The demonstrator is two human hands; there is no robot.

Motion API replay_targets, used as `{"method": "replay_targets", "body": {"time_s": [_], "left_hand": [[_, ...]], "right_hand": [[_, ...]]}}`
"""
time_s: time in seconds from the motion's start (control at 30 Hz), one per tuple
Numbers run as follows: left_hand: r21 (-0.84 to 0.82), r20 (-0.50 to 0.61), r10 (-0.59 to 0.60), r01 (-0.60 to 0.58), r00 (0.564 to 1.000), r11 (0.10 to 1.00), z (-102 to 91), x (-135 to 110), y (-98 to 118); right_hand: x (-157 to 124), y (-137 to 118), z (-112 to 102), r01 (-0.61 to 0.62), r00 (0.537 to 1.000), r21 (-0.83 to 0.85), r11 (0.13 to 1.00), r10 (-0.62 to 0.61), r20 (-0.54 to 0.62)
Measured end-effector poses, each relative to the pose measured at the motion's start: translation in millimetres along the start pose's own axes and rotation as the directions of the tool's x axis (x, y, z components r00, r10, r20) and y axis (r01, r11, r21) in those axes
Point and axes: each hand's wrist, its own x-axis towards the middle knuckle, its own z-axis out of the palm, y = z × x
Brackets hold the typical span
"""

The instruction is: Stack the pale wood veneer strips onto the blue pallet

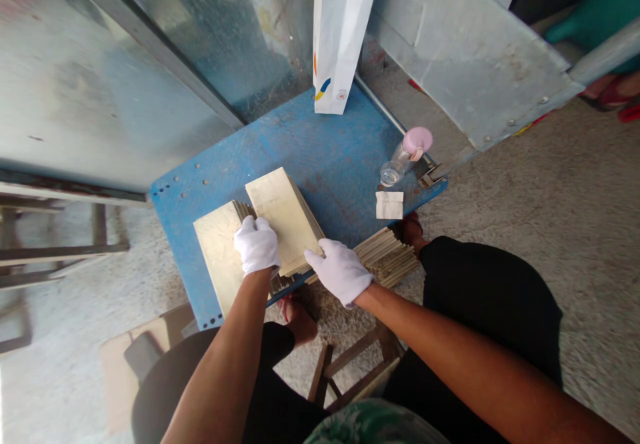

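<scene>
Two stacks of flat, cream-coloured rectangular panels lie side by side on a blue board-like table [320, 157]. My left hand [257, 245], in a white glove, is at the inner edge of the left stack [216, 244], fingers curled; what they hold is hidden. My right hand [343, 271], also gloved in white, grips the near right corner of the right stack's top panel [280, 214], thumb on its face. Below the table's near edge, by my right hand, is another pile of thin panels [387, 256], seen edge-on.
A white paper bag [337, 51] stands at the table's back. To the right are a clear bottle with a pink lid [417, 141] and a folded pale paper [389, 205]. A metal panel [465, 51] borders the right; a wooden stool [355, 364] is below.
</scene>
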Motion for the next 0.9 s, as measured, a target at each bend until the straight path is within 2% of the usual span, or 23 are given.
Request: {"method": "replay_targets", "body": {"time_s": [0.27, 0.43, 0.5, 0.57, 0.63, 0.77, 0.9], "left_hand": [[0.051, 0.048, 0.193, -0.196, 0.980, 0.979, -21.0, -47.1, 2.1], [0.077, 0.067, 0.250, -0.255, 0.966, 0.964, -39.8, -45.6, -0.1], [0.027, 0.104, 0.191, -0.194, 0.976, 0.981, -44.1, -39.4, -3.6], [-0.051, 0.171, 0.074, -0.066, 0.983, 0.996, -45.5, -35.2, -9.0], [-0.122, 0.255, -0.017, 0.050, 0.967, 0.991, -44.4, -35.0, -15.4], [-0.108, 0.373, -0.033, 0.079, 0.927, 0.991, -40.4, -46.8, -21.8], [-0.034, 0.387, -0.068, 0.088, 0.920, 0.996, -36.0, -66.6, -16.1]], "right_hand": [[0.3, 1.7, 3.7, 0.009, 1.000, 0.029, 1.000, -0.009, -0.005], [0.1, 0.9, 3.2, 0.010, 1.000, -0.005, 1.000, -0.010, -0.009], [-0.1, 0.0, 2.3, 0.000, 1.000, -0.027, 1.000, 0.000, -0.001], [0.2, -0.3, 2.1, -0.005, 1.000, -0.045, 0.999, 0.006, 0.007], [1.2, 0.7, 2.9, -0.008, 1.000, -0.053, 0.999, 0.009, 0.010], [4.6, 4.7, 6.6, -0.029, 1.000, -0.061, 0.998, 0.030, 0.004], [8.1, 6.7, 11.5, -0.067, 0.998, -0.073, 0.995, 0.069, 0.016]]}}
